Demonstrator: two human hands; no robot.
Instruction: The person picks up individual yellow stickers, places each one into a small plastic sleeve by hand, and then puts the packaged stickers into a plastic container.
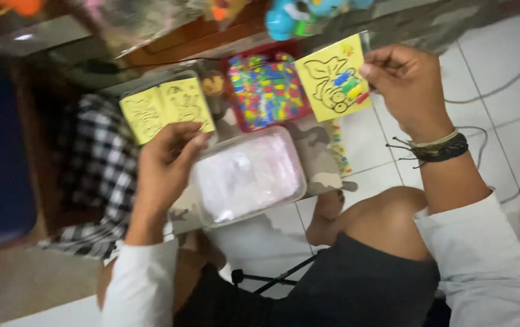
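We see a yellow card [334, 79] with a black line drawing partly filled in blue, green, yellow and red. Two more yellow cards [166, 109] carry black outlines. The red tray [266, 91] holds multicoloured pieces. The cloth [99, 169] is black-and-white plaid, the floor [496, 72] white tile.

Single view only, worn on the head, looking steeply down and slightly forward over the lap and bent knee toward the white tiled floor [502, 79]. Tilted noticeably, so tile lines run diagonally across the frame. Close in: left hand [166, 163] and right hand [408, 91] at arm's length, filling the middle band, sleeves cut off by the lower edge. Farther things, such as the blue toy [290, 18] along the top edge, cropped and soft with motion blur. No second view, so no shared part.
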